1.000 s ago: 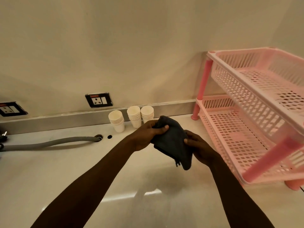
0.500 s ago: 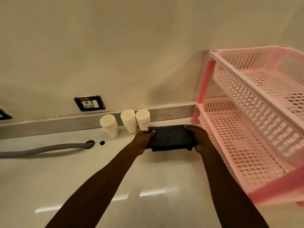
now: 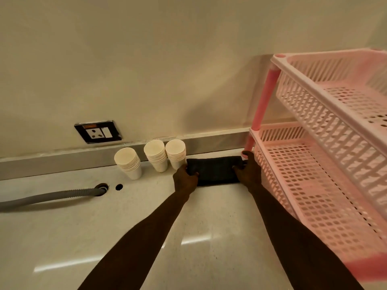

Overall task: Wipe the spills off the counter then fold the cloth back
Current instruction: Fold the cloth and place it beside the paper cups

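Observation:
A dark folded cloth (image 3: 215, 170) lies flat as a neat rectangle on the pale counter (image 3: 83, 227), close to the back wall strip. My left hand (image 3: 185, 178) grips the cloth's left end, thumb on top. My right hand (image 3: 249, 170) holds its right end, beside the foot of the pink rack. Both arms reach straight forward. I see no spills on the glossy counter.
Three stacks of white paper cups (image 3: 154, 159) stand just left of the cloth. A two-tier pink plastic rack (image 3: 314, 164) fills the right side. A grey corrugated hose (image 3: 52, 197) enters a counter hole at left. A wall socket (image 3: 98, 131) sits above the cups.
The cloth went from being held bunched in the air, to a folded rectangle, and now rests farther back on the counter by the wall. Both hands moved forward with it.

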`<state>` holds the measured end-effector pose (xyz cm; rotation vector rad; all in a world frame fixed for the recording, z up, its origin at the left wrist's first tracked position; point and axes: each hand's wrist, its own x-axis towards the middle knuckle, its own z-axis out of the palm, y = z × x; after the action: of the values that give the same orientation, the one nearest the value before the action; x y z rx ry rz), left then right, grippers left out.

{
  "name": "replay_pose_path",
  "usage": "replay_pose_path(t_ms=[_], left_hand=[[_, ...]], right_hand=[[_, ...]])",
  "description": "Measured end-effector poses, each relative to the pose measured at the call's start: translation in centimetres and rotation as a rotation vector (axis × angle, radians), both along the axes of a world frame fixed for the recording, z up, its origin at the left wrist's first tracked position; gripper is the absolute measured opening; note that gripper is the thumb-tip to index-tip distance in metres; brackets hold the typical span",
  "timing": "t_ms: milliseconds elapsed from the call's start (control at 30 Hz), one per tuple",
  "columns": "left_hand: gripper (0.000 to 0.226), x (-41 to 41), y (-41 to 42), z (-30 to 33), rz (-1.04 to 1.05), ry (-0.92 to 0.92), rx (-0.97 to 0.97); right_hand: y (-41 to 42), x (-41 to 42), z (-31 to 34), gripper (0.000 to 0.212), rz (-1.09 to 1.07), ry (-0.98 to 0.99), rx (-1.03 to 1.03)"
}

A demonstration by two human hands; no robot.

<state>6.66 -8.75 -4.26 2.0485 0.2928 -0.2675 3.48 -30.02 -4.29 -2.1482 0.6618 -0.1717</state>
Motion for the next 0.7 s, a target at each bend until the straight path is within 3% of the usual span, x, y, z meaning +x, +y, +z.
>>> replay_pose_path(t_ms=[133, 233, 333, 500, 700], left_hand=[[0.057, -1.9, 0.0, -0.6, -0.034, -0.203, 0.174], [0.044, -3.3, 0.0, -1.2, -0.2, -0.342, 0.271], [0.041, -3.4, 0.1, -1.5, -0.393, -0.314, 0.364], [0.047, -2.9, 0.3, -0.9, -0.473, -0.244, 0.451], [0.053, -3.7, 1.5, -0.5, -0.584, -0.29, 0.501]], right_hand=[[1.7, -1.3, -1.3, 0.043, -0.032, -0.062, -0.372], [2.9, -2.3, -2.2, 0.029, -0.011, -0.088, -0.535], [3.5, -2.1, -2.9, 0.032, 0.113, -0.021, -0.517], [3.5, -1.8, -2.3, 0.041, 0.183, 0.011, -0.522], [4.4, -3.8, -2.0, 0.05, 0.209, 0.086, -0.607]])
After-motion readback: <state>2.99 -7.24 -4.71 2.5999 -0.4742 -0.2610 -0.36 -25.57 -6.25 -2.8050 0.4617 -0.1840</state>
